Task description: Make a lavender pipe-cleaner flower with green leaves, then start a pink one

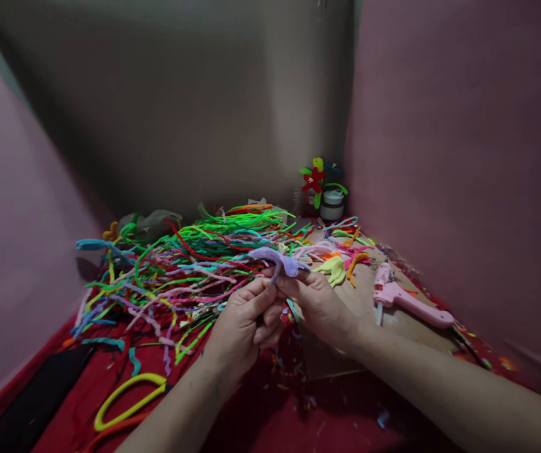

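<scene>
Left hand [245,314], right hand [324,305] pinching lilac petals [289,264] low! Looks light, soft, bendable; base likely safest hold.

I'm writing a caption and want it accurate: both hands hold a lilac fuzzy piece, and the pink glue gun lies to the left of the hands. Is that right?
Not quite: the head view shows the pink glue gun to the right of the hands. The left hand and right hand do hold the lilac fuzzy piece.
</scene>
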`<state>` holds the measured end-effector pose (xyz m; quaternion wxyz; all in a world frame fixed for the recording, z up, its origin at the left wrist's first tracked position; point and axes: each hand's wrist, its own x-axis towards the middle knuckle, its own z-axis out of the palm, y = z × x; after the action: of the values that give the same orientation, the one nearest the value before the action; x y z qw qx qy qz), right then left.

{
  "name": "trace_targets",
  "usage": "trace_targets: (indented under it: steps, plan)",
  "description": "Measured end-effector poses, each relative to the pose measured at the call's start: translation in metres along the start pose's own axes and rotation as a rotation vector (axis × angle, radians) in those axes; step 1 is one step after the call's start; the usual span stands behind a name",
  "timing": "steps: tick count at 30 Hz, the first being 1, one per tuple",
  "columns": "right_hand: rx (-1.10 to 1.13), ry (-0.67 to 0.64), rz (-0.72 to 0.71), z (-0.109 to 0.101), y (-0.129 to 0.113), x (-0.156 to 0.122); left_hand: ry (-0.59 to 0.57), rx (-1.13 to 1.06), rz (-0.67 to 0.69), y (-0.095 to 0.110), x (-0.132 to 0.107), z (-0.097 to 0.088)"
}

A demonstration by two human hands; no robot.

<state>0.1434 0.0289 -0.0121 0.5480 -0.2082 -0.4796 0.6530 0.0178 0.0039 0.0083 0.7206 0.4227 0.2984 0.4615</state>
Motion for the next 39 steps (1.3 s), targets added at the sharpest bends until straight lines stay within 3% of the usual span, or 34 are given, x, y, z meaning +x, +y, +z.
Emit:
trace_targets:
  steps: [8, 13, 16, 21, 24, 26, 29, 36, 39]
  plan:
    - [0.112, 0.010, 0.045, 0.004, 0.004, -0.003, -0.051, -0.130, -0.003, -0.008, 0.002, -0.006]
    - [0.124, 0.005, -0.002, 0.005, 0.006, -0.004, -0.083, -0.051, -0.006, -0.007, 0.001, -0.009]
    - [0.140, 0.020, 0.007, 0.007, 0.006, -0.003, 0.025, 0.234, 0.086, -0.005, -0.001, -0.004]
    - [0.159, 0.129, -0.062, 0.013, 0.002, -0.005, 0.282, 1.117, 0.557, -0.013, 0.000, -0.003]
    - [0.123, 0.166, -0.056, 0.013, 0.002, -0.008, 0.339, 1.458, 0.790, -0.021, 0.003, -0.010]
    - [0.081, 0.173, -0.050, 0.012, 0.004, -0.009, 0.331, 1.552, 0.847, -0.024, 0.005, -0.014]
    - [0.034, 0.172, -0.044, 0.008, 0.009, -0.009, 0.297, 1.432, 0.754, -0.021, 0.005, -0.013]
    - [0.044, 0.044, -0.088, 0.012, 0.001, -0.006, 0.277, 0.571, 0.309, -0.007, 0.000, 0.007]
    - [0.074, 0.047, -0.096, 0.014, -0.001, -0.006, 0.253, 0.359, 0.196, -0.004, -0.002, 0.011]
